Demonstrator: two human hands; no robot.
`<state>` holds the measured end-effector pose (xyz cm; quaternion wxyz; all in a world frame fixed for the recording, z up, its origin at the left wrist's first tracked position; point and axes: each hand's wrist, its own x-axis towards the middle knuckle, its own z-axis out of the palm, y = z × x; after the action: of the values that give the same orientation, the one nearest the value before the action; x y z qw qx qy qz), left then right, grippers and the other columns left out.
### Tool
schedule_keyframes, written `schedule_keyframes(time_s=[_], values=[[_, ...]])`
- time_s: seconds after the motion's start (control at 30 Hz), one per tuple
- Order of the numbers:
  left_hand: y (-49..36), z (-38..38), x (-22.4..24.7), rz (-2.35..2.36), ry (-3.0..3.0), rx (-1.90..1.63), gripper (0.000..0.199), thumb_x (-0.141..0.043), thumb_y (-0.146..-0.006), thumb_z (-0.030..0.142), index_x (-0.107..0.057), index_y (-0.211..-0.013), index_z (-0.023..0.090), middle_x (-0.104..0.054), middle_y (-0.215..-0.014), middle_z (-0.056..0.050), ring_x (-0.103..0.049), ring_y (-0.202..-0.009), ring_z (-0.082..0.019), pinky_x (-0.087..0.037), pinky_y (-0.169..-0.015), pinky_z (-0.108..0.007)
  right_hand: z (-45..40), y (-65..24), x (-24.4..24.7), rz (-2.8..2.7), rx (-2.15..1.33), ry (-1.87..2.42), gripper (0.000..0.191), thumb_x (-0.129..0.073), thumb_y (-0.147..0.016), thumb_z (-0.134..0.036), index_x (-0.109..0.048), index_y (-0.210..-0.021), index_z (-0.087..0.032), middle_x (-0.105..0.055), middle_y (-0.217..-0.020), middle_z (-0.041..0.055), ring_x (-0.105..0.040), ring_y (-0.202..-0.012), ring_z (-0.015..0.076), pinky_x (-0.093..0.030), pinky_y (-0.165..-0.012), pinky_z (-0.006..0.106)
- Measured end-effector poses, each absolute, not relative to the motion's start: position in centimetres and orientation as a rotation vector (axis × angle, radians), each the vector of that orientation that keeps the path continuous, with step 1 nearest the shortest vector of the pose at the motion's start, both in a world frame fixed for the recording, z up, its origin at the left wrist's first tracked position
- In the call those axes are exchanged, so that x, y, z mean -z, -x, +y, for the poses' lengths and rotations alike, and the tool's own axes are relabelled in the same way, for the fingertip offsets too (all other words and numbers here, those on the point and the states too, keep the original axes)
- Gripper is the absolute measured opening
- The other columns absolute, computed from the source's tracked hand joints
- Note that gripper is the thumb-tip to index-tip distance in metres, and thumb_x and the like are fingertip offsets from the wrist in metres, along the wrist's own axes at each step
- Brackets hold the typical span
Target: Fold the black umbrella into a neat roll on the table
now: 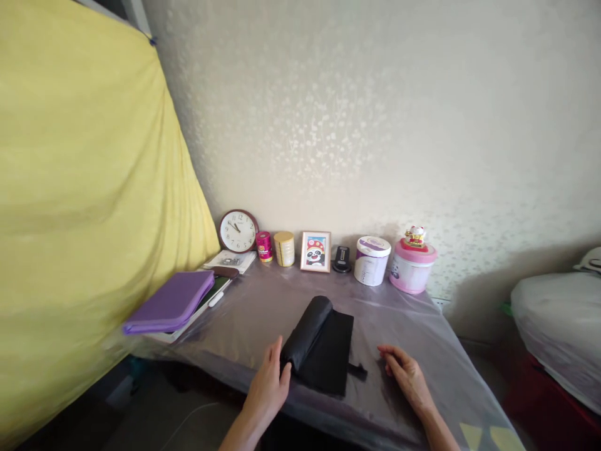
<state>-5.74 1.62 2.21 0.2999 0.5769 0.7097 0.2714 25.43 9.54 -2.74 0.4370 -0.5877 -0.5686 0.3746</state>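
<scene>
Black roll (308,332) (one) lies between two hands (268,383) (409,378), left fingers (285,376) parted against it, right fingers (390,351) loosely curled.

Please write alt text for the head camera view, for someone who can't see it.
The left hand is at the near end of a partly rolled black sheet on a table, with the right hand apart from it. Behind stand a clock, a framed panda picture and two tubs; a purple folder lies at left.
</scene>
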Motion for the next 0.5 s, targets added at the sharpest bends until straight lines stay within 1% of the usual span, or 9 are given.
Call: schedule_keyframes(time_s=[0.03,0.07,0.1,0.17,0.23,0.3,0.37,0.43,0.5], values=[[5.7,1.4,-2.2,1.924,-1.64,-0.725,0.057,-0.03,-0.083,0.026,-0.012,-0.138,0.022,-0.02,-0.143,-0.01,-0.038,-0.122,-0.022,-0.036,-0.095,-0.034,9.5,-25.4,2.7,-1.421,-0.925,1.469,0.041,-0.049,-0.069,-0.047,-0.063,-0.091,-0.015,-0.06,-0.062,0.0004,-0.052,-0.053,0.0147,-0.043,-0.054,0.025],[5.7,1.2,-2.1,1.958,-1.775,-0.697,0.058,-0.03,-0.083,0.024,-0.011,-0.138,0.025,-0.012,-0.146,-0.007,-0.034,-0.125,-0.022,-0.035,-0.096,-0.033,9.5,-25.4,2.7,-1.427,-0.917,1.471,0.041,-0.049,-0.069,-0.047,-0.063,-0.092,-0.016,-0.06,-0.062,0.0004,-0.052,-0.053,0.0148,-0.043,-0.054,0.026],[5.5,1.0,-2.0,1.99,-1.912,-0.631,0.059,-0.03,-0.083,0.021,-0.01,-0.138,0.027,-0.005,-0.147,-0.005,-0.035,-0.124,-0.022,-0.036,-0.094,-0.032,9.5,-25.4,2.7,-1.431,-0.908,1.469,0.041,-0.048,-0.069,-0.047,-0.063,-0.091,-0.016,-0.061,-0.063,0.0007,-0.052,-0.053,0.0149,-0.043,-0.054,0.026],[5.3,1.0,-1.8,2.043,-2.092,-0.421,0.068,-0.033,-0.077,0.011,-0.007,-0.137,0.031,0.006,-0.147,-0.004,-0.045,-0.115,-0.022,-0.04,-0.087,-0.03,9.4,-25.3,2.5,-1.435,-0.893,1.461,0.039,-0.048,-0.069,-0.046,-0.064,-0.09,-0.016,-0.062,-0.064,0.0012,-0.053,-0.053,0.0153,-0.043,-0.054,0.026],[5.1,1.4,-1.6,2.063,-2.097,-0.29,0.08,-0.034,-0.069,0.001,-0.005,-0.137,0.033,0.01,-0.147,-0.004,-0.049,-0.108,-0.021,-0.041,-0.083,-0.031,9.3,-25.3,2.4,-1.433,-0.884,1.45,0.037,-0.049,-0.069,-0.045,-0.064,-0.088,-0.017,-0.062,-0.064,0.0013,-0.053,-0.053,0.0155,-0.043,-0.053,0.026],[5.2,1.9,-1.7,2.017,-2.024,-0.317,0.087,-0.035,-0.064,-0.003,-0.005,-0.137,0.033,0.007,-0.147,-0.004,-0.047,-0.11,-0.022,-0.038,-0.086,-0.033,9.2,-25.3,2.4,-1.43,-0.885,1.436,0.035,-0.049,-0.069,-0.044,-0.064,-0.087,-0.018,-0.063,-0.065,0.0012,-0.053,-0.052,0.0153,-0.043,-0.053,0.027],[5.4,2.5,-2.0,1.947,-1.934,-0.411,0.088,-0.037,-0.062,-0.002,-0.007,-0.137,0.031,-0.001,-0.147,-0.006,-0.046,-0.112,-0.023,-0.035,-0.09,-0.035,9.3,-25.3,2.6,-1.432,-0.894,1.416,0.035,-0.049,-0.069,-0.043,-0.064,-0.087,-0.018,-0.063,-0.066,0.0013,-0.052,-0.052,0.0152,-0.044,-0.053,0.027],[5.8,2.9,-2.7,1.891,-1.866,-0.479,0.085,-0.041,-0.063,0.002,-0.009,-0.138,0.027,-0.015,-0.144,-0.011,-0.048,-0.11,-0.022,-0.036,-0.09,-0.033,9.4,-25.3,2.6,-1.432,-0.898,1.4,0.035,-0.049,-0.069,-0.043,-0.064,-0.086,-0.018,-0.063,-0.066,0.0017,-0.052,-0.052,0.0156,-0.044,-0.053,0.027],[6.2,3.0,-3.5,1.829,-1.797,-0.533,0.081,-0.043,-0.066,0.008,-0.01,-0.138,0.022,-0.033,-0.135,-0.014,-0.055,-0.099,-0.018,-0.042,-0.081,-0.029,9.4,-25.3,2.6,-1.421,-0.894,1.39,0.034,-0.05,-0.067,-0.043,-0.064,-0.084,-0.018,-0.064,-0.068,0.0024,-0.053,-0.052,0.0159,-0.044,-0.053,0.028]])
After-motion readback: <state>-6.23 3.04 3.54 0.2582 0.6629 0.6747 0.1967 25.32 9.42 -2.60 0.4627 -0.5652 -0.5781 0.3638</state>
